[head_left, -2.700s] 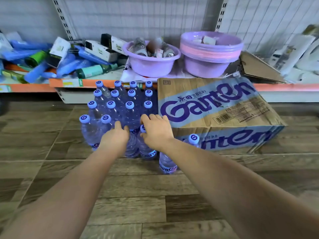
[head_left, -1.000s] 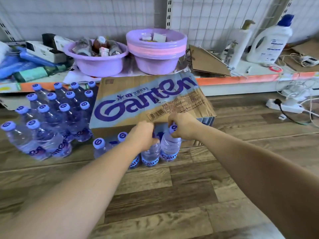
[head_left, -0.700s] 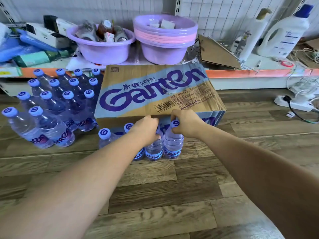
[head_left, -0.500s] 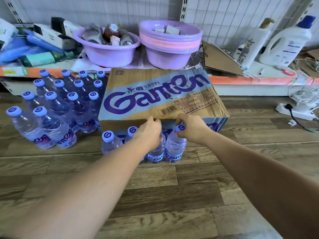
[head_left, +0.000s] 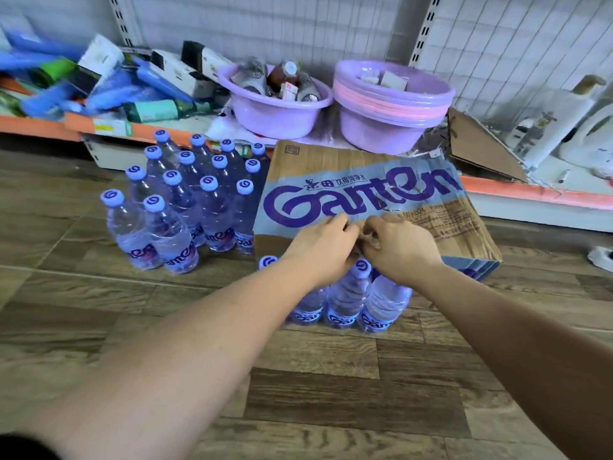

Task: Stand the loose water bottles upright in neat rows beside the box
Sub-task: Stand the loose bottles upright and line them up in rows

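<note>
A cardboard water box (head_left: 391, 167) lies on the wooden floor. Left of it, several clear water bottles (head_left: 185, 207) with blue caps stand upright in rows. A short row of bottles (head_left: 348, 300) stands against the box's front side; one cap (head_left: 362, 269) shows between my wrists. My left hand (head_left: 320, 249) and my right hand (head_left: 399, 249) are side by side above that row. Their curled fingertips meet at the front edge of the box top. Whether they grip that edge is unclear. My arms hide the other caps in the row.
A low shelf with an orange edge (head_left: 537, 195) runs behind the box. It carries two purple basins (head_left: 275, 111) (head_left: 391, 127), a cardboard scrap (head_left: 481, 147) and packs of goods (head_left: 99, 91). A white power strip (head_left: 602, 257) lies on the floor at far right.
My hands have come off the caps of the front-row bottles and moved up to the box's front edge. The view has swung left.
</note>
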`<state>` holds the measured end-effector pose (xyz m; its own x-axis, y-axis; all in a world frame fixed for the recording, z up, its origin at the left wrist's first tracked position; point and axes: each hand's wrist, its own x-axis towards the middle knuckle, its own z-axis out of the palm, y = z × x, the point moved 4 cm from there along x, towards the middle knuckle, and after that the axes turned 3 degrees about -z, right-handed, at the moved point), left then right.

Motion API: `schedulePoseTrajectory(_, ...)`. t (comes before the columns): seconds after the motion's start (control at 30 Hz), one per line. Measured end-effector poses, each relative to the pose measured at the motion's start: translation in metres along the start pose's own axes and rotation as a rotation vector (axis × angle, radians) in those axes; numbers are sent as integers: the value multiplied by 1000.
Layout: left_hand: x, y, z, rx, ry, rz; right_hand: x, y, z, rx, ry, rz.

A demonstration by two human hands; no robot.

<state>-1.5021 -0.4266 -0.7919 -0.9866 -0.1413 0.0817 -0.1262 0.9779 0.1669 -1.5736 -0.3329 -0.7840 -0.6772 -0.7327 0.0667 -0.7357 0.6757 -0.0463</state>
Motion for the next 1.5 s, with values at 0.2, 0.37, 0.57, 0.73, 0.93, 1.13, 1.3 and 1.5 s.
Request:
schedulePoseTrajectory(0.2,-31,-113,-25,91,73,-142,49,-93,8,86,-34,-160)
schedulePoseTrajectory(0.37,-82,-223,-17,116,93,-339,86,-180,25,102,-73,-288)
schedulePoseTrajectory(0.57,-124,-305,-7,36,112,-547,122,-266,52,128,-141,-397)
schedulePoseTrajectory(0.73,-108,-347,-7,-155,42,-635,150,-307,79,149,-321,-402)
schedulePoseTrajectory(0.93,-107,-342,-9,70,-26,-604,153,-315,83,207,-246,-366)
schedulePoseTrajectory(1.13,-127,-310,-7,142,-87,-562,116,-306,85,322,-218,-345)
schedulePoseTrajectory(1.3,-142,-279,-12,118,-178,-575,71,-288,67,315,-352,-426)
schedulePoseTrajectory(1.5,-144,-210,-19,224,-475,-443,4,-248,51,232,-581,-529)
